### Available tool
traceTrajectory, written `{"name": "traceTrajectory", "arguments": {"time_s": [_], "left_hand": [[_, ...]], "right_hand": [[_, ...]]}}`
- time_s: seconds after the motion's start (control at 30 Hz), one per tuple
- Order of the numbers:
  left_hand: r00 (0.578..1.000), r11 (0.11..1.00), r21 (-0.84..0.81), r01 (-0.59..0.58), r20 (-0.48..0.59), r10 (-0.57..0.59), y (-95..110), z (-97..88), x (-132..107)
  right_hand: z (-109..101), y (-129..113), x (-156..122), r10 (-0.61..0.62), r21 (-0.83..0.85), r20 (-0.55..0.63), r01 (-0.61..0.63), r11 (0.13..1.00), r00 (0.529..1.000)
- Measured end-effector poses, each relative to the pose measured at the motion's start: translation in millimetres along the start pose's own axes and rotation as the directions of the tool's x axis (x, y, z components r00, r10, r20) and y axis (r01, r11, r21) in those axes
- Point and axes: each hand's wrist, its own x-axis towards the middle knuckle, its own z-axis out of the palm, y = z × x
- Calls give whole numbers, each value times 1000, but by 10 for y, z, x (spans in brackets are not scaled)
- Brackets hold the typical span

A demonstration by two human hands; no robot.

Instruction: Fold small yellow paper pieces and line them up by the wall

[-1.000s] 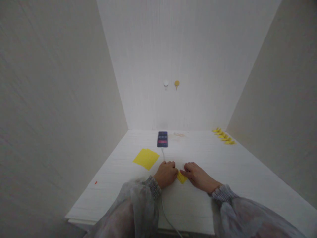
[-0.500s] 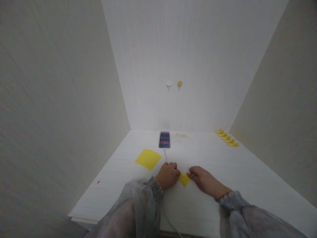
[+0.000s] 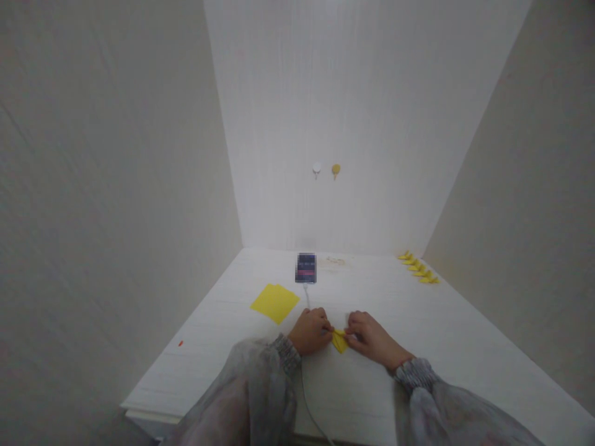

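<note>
Lower centre of the frame, and here's my left hand pinching the left corner of the folded yellow paper [image 3: 340,344], my right hand [image 3: 373,338] pinching its right! Left of my left hand [image 3: 310,332], flat yellow sheets [image 3: 275,302]; middle right, a row of folded yellow pieces [image 3: 419,270].

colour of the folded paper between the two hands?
Yellow. The folded paper shows in the head view, the only one here.
</note>
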Motion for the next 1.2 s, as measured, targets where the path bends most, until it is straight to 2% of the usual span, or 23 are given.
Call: {"name": "traceTrajectory", "arguments": {"time_s": [0.3,0.47,0.63,0.8,0.87,0.9,1.0,1.03,1.2], "left_hand": [[998,995,-98,27,-62,-33,-65,73,46],[991,976,-207,62,-107,-86,-50,77,96],[986,896,-444,29,-135,-99,-47,135,147],[981,786,-611,90,-80,-175,-93,217,193],[975,731,-667,146,-29,-222,-115,242,208],[970,704,-689,172,-4,-241,-124,249,216],[956,634,-740,223,38,-292,-146,244,240],[951,611,-756,234,48,-305,-151,235,248],[934,448,-855,261,106,-341,-188,197,294]], "right_hand": [[89,-39,85,60,111,-63,-53,992,996],[106,-26,132,128,249,-131,-92,964,983],[153,43,167,261,417,-142,-181,891,955],[240,110,211,356,559,-80,-254,789,931],[276,116,239,389,639,-74,-255,725,918],[292,115,256,409,705,-66,-248,665,910],[326,107,314,451,896,-15,-188,402,893],[330,104,335,450,925,-2,-170,340,893],[300,104,420,450,973,27,-127,193,893]]}}
